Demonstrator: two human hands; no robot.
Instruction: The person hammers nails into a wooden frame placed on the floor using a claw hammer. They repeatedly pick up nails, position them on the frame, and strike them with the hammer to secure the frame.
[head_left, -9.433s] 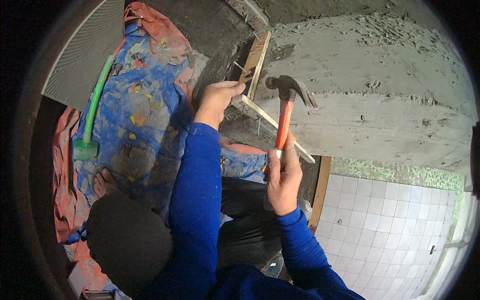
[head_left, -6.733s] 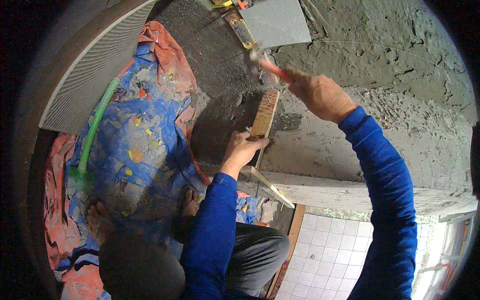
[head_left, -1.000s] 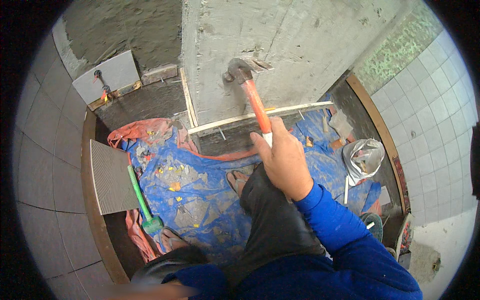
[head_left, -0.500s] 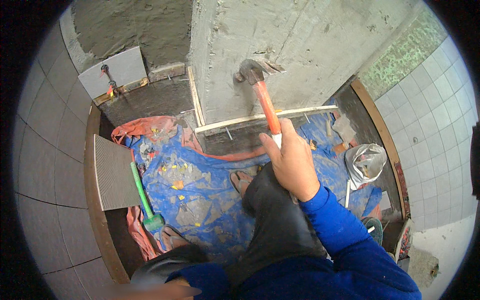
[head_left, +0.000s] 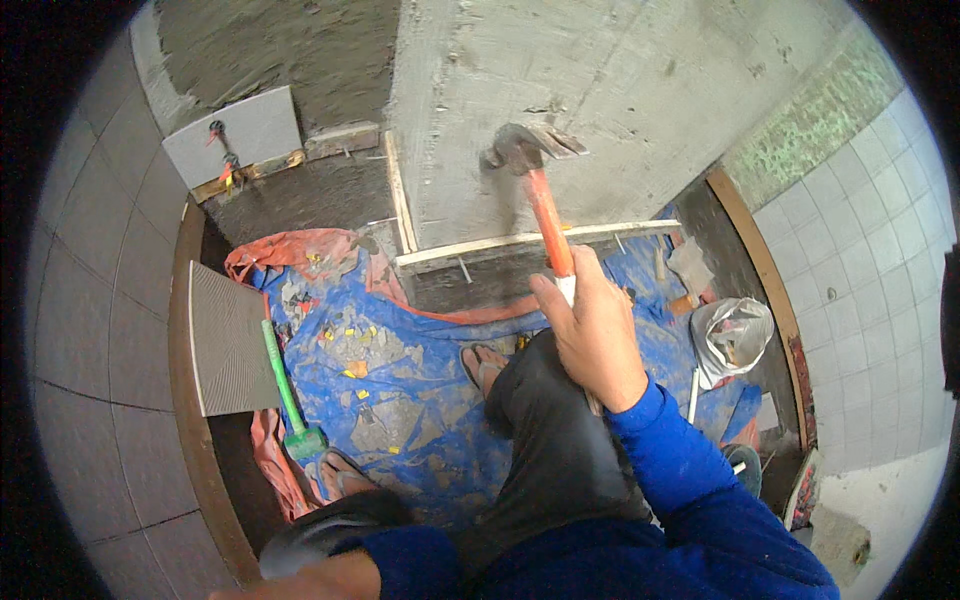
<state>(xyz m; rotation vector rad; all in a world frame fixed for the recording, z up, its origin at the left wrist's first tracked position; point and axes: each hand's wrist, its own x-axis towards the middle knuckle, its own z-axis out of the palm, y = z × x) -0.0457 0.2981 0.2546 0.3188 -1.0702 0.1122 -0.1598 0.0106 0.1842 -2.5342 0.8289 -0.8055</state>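
My right hand [head_left: 602,335] is wrapped round the grip of a claw hammer [head_left: 547,212] with an orange handle and a dark metal head. The hammer points away from me, its head up in front of the rough grey wall [head_left: 600,80]. Whether the head touches the wall I cannot tell. My left hand [head_left: 325,580] shows only in part at the lower edge, low by my left thigh, and its fingers are not clear. Below the hammer head, a thin wooden batten [head_left: 510,243] runs along the wall, with nails sticking out beneath it.
A blue tarp [head_left: 430,390] strewn with debris covers the floor under my sandalled feet. At left lie a green mallet [head_left: 287,390] and a ridged-back tile [head_left: 232,345]. A white bag [head_left: 732,335] stands at right. A grey tile [head_left: 240,140] with pipe fittings is on the left wall.
The hammer head has shifted slightly right and down in the picture, and my right hand with it. The view has moved a little. More of my left hand shows at the lower edge.
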